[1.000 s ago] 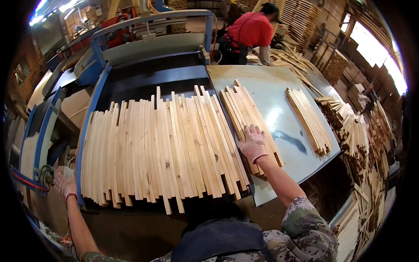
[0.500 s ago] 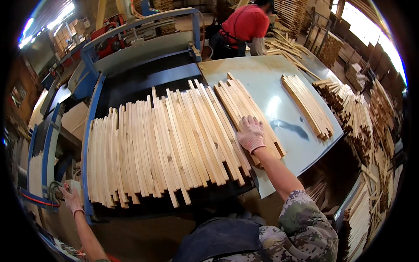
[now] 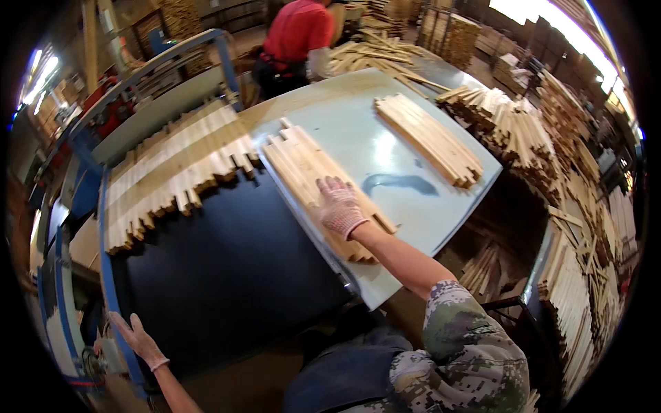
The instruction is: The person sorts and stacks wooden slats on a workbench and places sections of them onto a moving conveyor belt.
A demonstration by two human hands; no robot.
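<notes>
My gloved right hand (image 3: 339, 206) lies flat, fingers stretched, on a bundle of pale wooden strips (image 3: 303, 162). That bundle rests along the near left edge of a grey metal table (image 3: 344, 124). My gloved left hand (image 3: 140, 341) is at the blue side rail (image 3: 113, 289) of the conveyor, thumb and fingers apart, holding nothing; I cannot tell if it touches the rail. On the black conveyor belt (image 3: 227, 268), a wide row of wooden strips (image 3: 172, 162) sits at the far end, partly beneath the machine's crossbar.
A second bundle of strips (image 3: 430, 141) lies on the table's right part. Beyond the table a person in a red shirt (image 3: 299, 34) stands beside loose strips (image 3: 379, 58). Stacked strips (image 3: 509, 127) fill the right side. A blue frame (image 3: 158, 65) spans the conveyor's far end.
The row of strips has travelled away from me along the belt, baring the black surface. My left hand has left the small box by the rail. The view has swung rightward.
</notes>
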